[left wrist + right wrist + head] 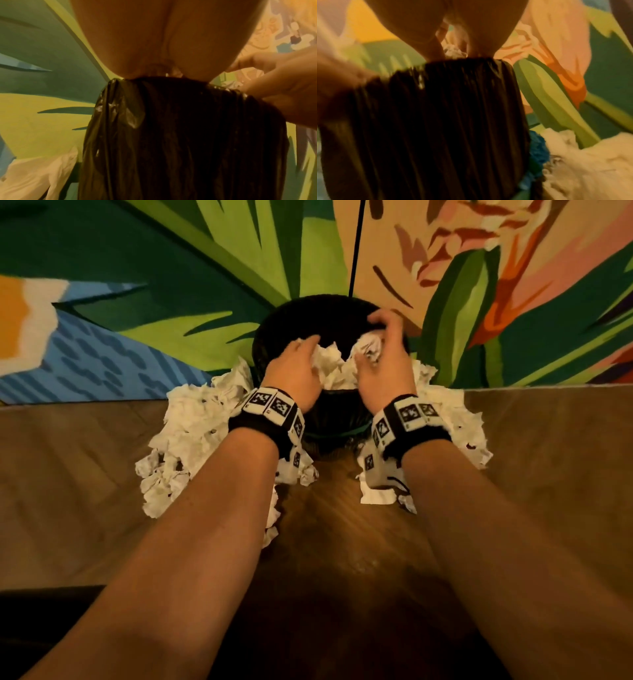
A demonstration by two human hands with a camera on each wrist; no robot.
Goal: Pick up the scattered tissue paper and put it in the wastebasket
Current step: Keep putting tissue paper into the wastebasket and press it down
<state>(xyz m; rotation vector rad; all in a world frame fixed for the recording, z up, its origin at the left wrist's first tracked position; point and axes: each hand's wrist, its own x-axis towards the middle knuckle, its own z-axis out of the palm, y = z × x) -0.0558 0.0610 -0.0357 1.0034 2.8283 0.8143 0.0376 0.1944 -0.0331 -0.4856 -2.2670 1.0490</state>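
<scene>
A round wastebasket [274, 337] with a black plastic liner [180, 135] stands at the edge of a colourful rug. Both hands are over its mouth. My left hand [313, 350] holds a wad of white tissue paper [334, 368] at the near rim. My right hand [371, 344] curls round a crumpled tissue wad [453, 51] just above the liner [436, 121]. Heaps of scattered tissue lie on the floor left of the basket [191, 433] and right of it [459, 419].
A leaf-patterned rug [171, 302] covers the floor behind the basket, and a wooden floor [342, 542] lies in front. A black cord [356, 248] runs away from the basket's far rim. More tissue [376, 496] lies near the basket's foot.
</scene>
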